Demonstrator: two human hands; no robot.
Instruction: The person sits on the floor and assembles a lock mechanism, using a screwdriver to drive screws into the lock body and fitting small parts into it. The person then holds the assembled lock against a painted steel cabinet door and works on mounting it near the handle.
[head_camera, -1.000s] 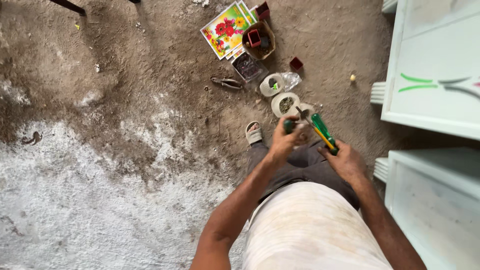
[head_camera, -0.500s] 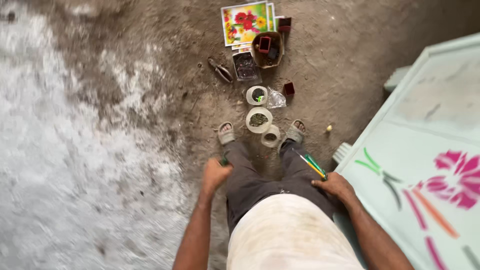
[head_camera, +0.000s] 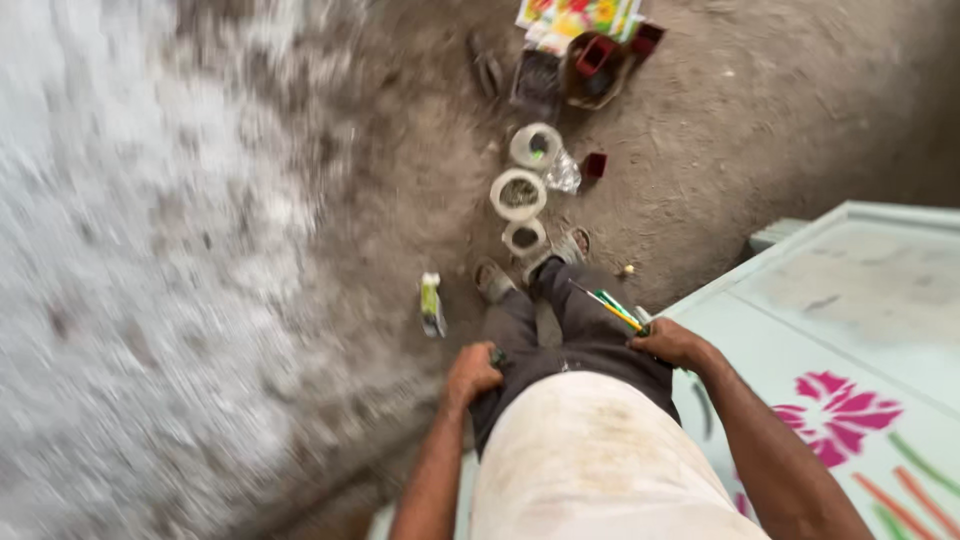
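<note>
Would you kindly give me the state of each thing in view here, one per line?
left hand: closed, resting on the thigh, holding nothing clearly visible.
right hand: gripping a green and yellow brush, tip pointing away.
three round containers: open, upright in a row on the ground.
small tube: lying flat on the ground.
painted panel: lying flat, with a pink flower on it.

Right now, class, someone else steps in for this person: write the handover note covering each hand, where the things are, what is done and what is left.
Left hand: closed, resting on the left thigh; whether it holds anything cannot be told.
Right hand: grips thin brushes, tips pointing toward the feet.
Three open paint tubs stand in a row on the dirt floor ahead of the feet; a small tube lies to their left; a flower picture lies at the top.
Done: the pale panel at right carries a pink flower and coloured strokes.
Left: much of the panel is bare.
</note>
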